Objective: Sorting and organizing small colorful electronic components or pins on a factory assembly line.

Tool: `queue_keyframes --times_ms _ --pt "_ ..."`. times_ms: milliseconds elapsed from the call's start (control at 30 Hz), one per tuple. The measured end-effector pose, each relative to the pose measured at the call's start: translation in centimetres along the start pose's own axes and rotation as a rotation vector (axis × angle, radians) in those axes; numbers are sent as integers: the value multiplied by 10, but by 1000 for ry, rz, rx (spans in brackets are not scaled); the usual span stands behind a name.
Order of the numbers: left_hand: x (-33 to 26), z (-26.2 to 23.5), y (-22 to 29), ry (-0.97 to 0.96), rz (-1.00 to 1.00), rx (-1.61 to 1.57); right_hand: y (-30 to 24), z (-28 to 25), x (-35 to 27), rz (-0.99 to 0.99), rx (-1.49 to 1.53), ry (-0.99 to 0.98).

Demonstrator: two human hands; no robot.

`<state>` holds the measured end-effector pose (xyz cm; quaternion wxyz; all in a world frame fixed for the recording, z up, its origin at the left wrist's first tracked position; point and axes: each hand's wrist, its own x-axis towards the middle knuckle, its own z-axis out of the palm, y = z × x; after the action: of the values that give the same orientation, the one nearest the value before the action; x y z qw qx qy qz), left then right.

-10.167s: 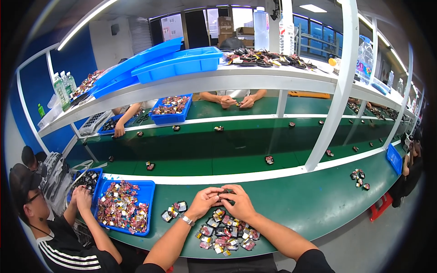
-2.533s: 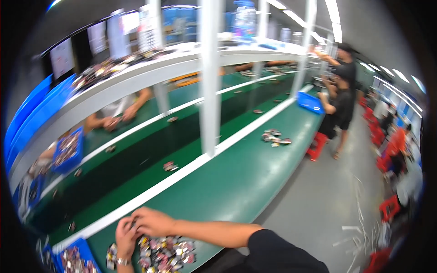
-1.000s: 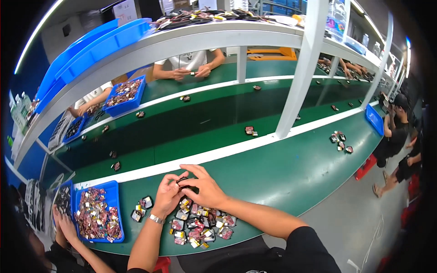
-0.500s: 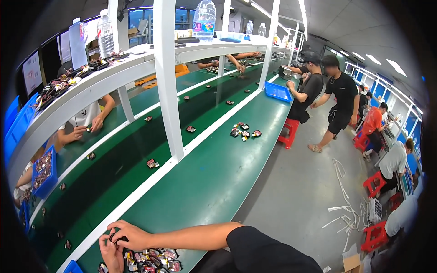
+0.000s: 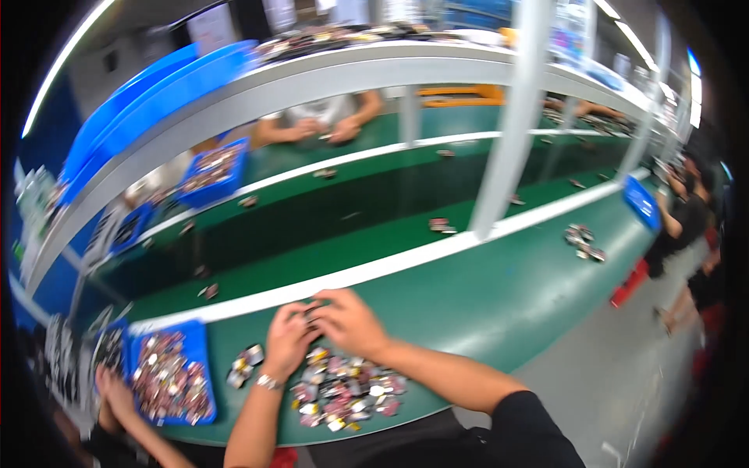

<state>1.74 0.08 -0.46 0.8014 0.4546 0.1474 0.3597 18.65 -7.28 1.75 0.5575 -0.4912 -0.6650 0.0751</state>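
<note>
My left hand (image 5: pixel 289 337), with a band at the wrist, and my right hand (image 5: pixel 349 321) meet above the green bench (image 5: pixel 445 300). The fingers of both are closed around one small dark part (image 5: pixel 312 314), mostly covered by them and blurred. Just in front of my forearms is a pile of small wired components (image 5: pixel 343 394), in pinkish red, silver, black and yellow. To the left of my left wrist, a few similar pieces (image 5: pixel 246 365) form a small cluster.
A blue tray (image 5: pixel 206 374) full of components stands left, beside a co-worker's hand (image 5: pixel 117 394). Beyond the white rail (image 5: pixel 374 274), a green conveyor (image 5: pixel 374 242) carries scattered pieces. A white post (image 5: pixel 507 132) rises ahead. Another worker's hands (image 5: pixel 324 131) are across the line.
The view has swung left, bringing the filled blue tray and a neighbour's hand into sight. My hands remain together on the small dark part.
</note>
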Motion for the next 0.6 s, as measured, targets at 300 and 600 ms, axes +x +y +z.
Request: queue_keyframes --times_ms 300,600 --pt "-15 -4 10 39 -57 -5 -12 10 2 -114 -101 -13" --pt "-9 3 9 4 -76 15 -10 8 0 -12 -118 -20"
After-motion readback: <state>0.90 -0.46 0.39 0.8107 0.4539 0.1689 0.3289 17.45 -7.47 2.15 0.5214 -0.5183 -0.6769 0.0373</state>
